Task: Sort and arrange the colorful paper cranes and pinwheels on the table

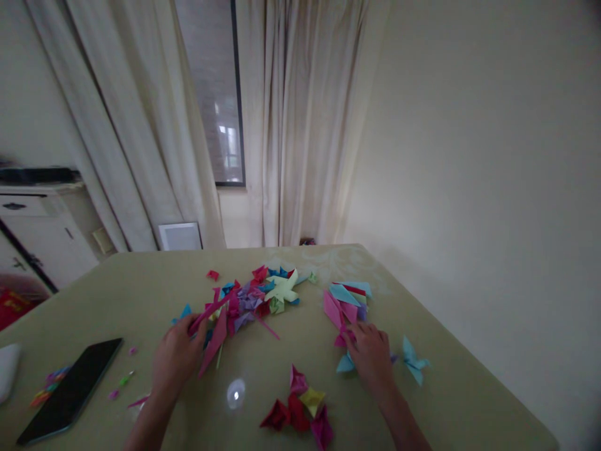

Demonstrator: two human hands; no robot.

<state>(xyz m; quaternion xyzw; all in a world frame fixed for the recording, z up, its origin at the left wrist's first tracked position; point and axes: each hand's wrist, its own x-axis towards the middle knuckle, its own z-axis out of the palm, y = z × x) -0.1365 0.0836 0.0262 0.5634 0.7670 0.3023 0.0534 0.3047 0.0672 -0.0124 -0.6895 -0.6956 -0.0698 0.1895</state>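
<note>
My left hand (pixel 177 358) is closed around a long magenta folded paper piece (pixel 213 309), which points up and to the right. Beyond it lies a heap of folded paper pieces (pixel 248 302) in purple, red, blue and pink, topped by a pale green paper flower (pixel 282 287). On the right, my right hand (pixel 372 354) pinches a magenta folded paper piece (pixel 346 334) with thumb and fingers. Pink paper pieces (pixel 335 309) and a light blue one (pixel 345 294) lie in a smaller pile just past those fingers. Part of a light blue paper piece (pixel 346 363) shows beside the right thumb.
Nearer me sits a cluster of red, pink and yellow folded papers (pixel 297 411). A light blue paper shape (pixel 414 361) lies at the right. On the left are a dark phone (pixel 72 389), small colourful bits (pixel 124 379) and a white object (pixel 8 369). The table (pixel 150 275) meets a wall.
</note>
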